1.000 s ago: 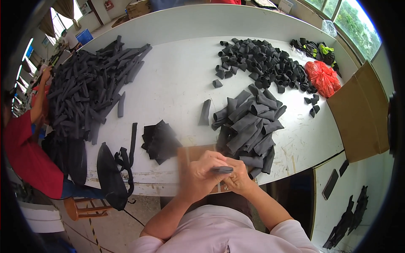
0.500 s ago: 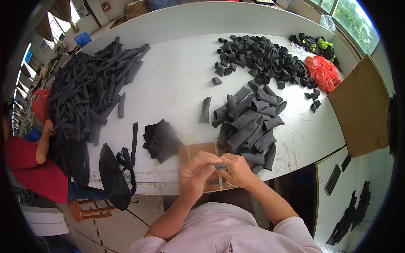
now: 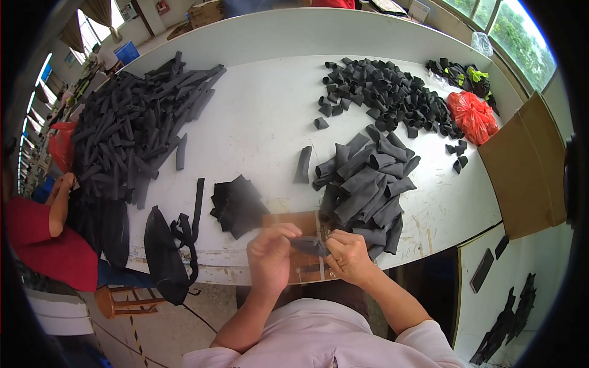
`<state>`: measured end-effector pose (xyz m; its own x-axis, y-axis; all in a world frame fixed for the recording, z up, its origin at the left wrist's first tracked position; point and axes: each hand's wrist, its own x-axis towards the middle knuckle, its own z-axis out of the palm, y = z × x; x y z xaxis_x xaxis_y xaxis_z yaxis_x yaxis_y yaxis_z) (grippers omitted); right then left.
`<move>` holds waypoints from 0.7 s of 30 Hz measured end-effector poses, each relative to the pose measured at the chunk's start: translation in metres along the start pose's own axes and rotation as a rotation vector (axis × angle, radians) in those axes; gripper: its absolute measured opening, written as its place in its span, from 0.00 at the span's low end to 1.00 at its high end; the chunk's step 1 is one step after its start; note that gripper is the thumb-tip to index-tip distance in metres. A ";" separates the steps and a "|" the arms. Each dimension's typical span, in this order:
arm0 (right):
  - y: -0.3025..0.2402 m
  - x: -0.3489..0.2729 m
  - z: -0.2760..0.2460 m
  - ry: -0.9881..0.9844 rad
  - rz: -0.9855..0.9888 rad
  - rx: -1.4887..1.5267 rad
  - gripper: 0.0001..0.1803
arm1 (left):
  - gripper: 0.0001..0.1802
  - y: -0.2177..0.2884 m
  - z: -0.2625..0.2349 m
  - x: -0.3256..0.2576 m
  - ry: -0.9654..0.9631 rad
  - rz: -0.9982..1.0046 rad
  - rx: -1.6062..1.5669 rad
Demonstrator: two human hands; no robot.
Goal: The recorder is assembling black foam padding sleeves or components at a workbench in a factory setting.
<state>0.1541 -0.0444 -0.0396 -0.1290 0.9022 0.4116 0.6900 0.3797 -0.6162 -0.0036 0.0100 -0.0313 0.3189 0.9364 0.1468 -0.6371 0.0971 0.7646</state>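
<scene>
A short dark grey fabric tube [image 3: 310, 246] is stretched sideways between my hands, above a brown board [image 3: 279, 219] at the table's front edge. My right hand [image 3: 351, 254] pinches its right end between thumb and fingers. At the other end, the fingertips of my left hand [image 3: 269, 256] are closed on the fabric. Just beyond my right hand rises a heap of flat grey fabric tubes [image 3: 368, 178]. A small stack of black fabric pieces [image 3: 236, 205] lies past my left hand.
Long dark fabric strips [image 3: 129, 122] fill the table's left side, with a black bag-like item [image 3: 165, 257] nearer. Short black rolled tubes [image 3: 386, 92] lie far right beside a red plastic bag [image 3: 472, 116] and a cardboard sheet [image 3: 524, 168]. A person in red [image 3: 55, 245] works at left.
My hands have moved apart, the left going leftward, and more of the fabric tube shows between them. The whole view has shifted slightly.
</scene>
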 end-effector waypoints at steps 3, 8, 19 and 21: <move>0.007 -0.012 0.031 -0.028 0.124 0.118 0.13 | 0.06 0.000 0.012 -0.004 0.003 -0.040 0.120; -0.009 0.008 -0.007 0.041 0.208 0.463 0.18 | 0.05 -0.010 -0.022 -0.001 0.270 0.038 0.620; 0.005 -0.043 0.025 0.029 0.862 1.299 0.24 | 0.06 -0.014 -0.184 0.054 0.363 -0.059 1.802; -0.007 -0.049 0.039 -0.111 0.852 1.064 0.22 | 0.03 -0.015 -0.184 0.050 0.341 0.036 1.780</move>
<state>0.1282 -0.0834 -0.0816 -0.0344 0.9258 -0.3764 -0.2854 -0.3700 -0.8841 -0.1070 0.1176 -0.1509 0.0355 0.9723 0.2308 0.8636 -0.1460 0.4825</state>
